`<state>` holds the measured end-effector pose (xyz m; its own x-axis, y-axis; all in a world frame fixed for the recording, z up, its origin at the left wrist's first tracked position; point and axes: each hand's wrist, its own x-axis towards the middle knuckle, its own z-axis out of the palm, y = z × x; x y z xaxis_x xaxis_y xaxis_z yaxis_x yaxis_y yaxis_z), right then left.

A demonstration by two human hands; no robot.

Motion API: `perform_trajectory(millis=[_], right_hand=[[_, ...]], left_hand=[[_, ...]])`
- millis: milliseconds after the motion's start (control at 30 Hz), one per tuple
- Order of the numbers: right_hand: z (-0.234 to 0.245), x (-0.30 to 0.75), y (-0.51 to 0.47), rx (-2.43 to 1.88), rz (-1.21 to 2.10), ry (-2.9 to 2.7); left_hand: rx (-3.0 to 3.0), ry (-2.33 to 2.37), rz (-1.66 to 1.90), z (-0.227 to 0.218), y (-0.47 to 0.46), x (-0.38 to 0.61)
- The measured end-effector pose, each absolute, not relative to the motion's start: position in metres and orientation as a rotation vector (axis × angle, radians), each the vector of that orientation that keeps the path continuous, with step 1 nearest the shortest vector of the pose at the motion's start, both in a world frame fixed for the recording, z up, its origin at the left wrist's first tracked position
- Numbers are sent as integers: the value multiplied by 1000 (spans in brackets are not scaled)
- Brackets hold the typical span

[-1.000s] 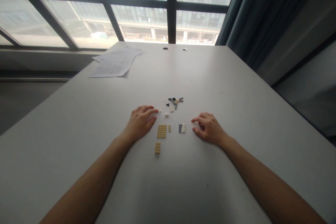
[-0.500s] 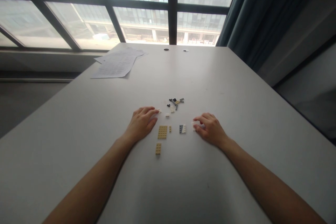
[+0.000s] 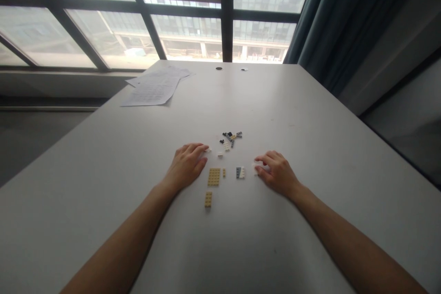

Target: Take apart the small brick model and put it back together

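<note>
My left hand (image 3: 188,164) rests on the table with its fingers spread and holds nothing. Its fingertips lie at a small white toy brick piece (image 3: 208,150); whether they touch it is unclear. On the other side, my right hand (image 3: 276,171) is open, with thumb and index finger apart beside a pale white piece (image 3: 256,170), partly hidden by the fingers. Between the hands are a large tan plate (image 3: 214,177), a narrow tan piece (image 3: 223,172), a grey-and-white studded piece (image 3: 240,172) and a small white brick (image 3: 220,154). Closer to me sits a tan brick (image 3: 208,199).
Past the hands lies a loose pile of black, grey, tan and white bricks (image 3: 231,138). Printed papers (image 3: 151,89) cover part of the white table's (image 3: 310,128) far left. Windows stand behind it, and a dark curtain (image 3: 324,23) hangs at the right.
The view has tilted slightly, so everything appears a little lower. Both hands and the bricks keep their places on the table.
</note>
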<state>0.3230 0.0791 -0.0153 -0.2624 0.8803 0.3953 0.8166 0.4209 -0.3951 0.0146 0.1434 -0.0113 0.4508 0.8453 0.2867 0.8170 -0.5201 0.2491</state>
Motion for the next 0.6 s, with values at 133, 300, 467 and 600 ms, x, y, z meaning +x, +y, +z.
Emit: perform_trajectory(millis=[133,300,467,600], right_hand=[[-14,322,80,-1434,162,-2098],[-13,321,82,-1431,189,-2072],[-13,321,82,-1413,202,-2065],[-13,321,83,-1404,219,-2050]], left_hand=[[2571,1510,640,-5,147,23],[2673,1465,637,15,167,66],[2724,1590,481,22,192,118],[2723,1648,467,13,199,133]])
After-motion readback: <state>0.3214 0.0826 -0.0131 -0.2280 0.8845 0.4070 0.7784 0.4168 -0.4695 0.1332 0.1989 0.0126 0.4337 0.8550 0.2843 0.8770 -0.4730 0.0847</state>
